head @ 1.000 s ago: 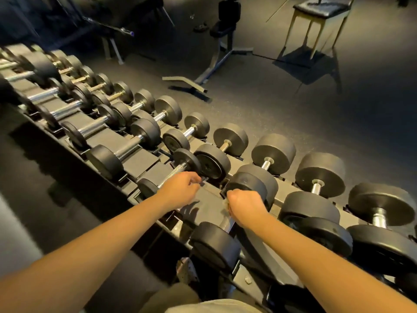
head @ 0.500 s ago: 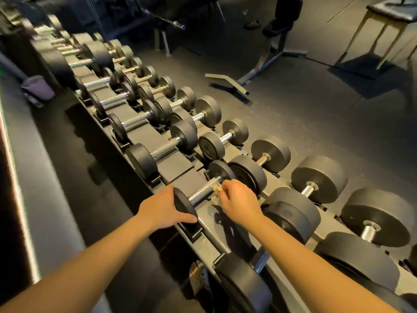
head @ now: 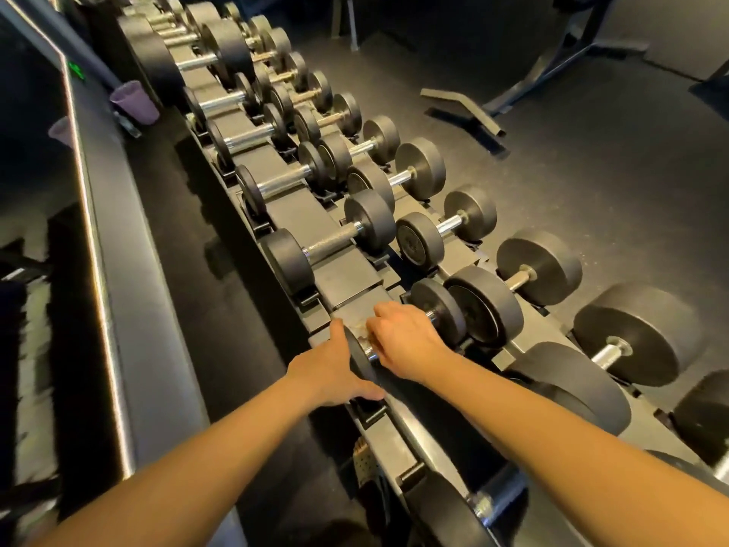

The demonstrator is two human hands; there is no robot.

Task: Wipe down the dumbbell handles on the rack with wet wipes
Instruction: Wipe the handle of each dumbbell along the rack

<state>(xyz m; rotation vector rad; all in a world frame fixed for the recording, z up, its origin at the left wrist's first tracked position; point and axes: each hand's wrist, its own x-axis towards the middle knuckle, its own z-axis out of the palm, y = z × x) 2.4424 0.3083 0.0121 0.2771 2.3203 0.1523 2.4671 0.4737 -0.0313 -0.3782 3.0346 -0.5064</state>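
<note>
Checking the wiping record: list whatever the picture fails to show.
Head view only.
1. The handle: mostly covered by the right hand.
2. The wipe: only a crumpled corner shows past that hand.
3. The nearest dumbbell: blurred, cut by the bottom edge.
4. The weight markings: too dark and small to read.

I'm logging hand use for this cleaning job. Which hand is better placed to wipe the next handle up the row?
Right. The right hand grips the wet wipe on this dumbbell handle. The left hand only steadies its near head and holds no wipe.
</note>
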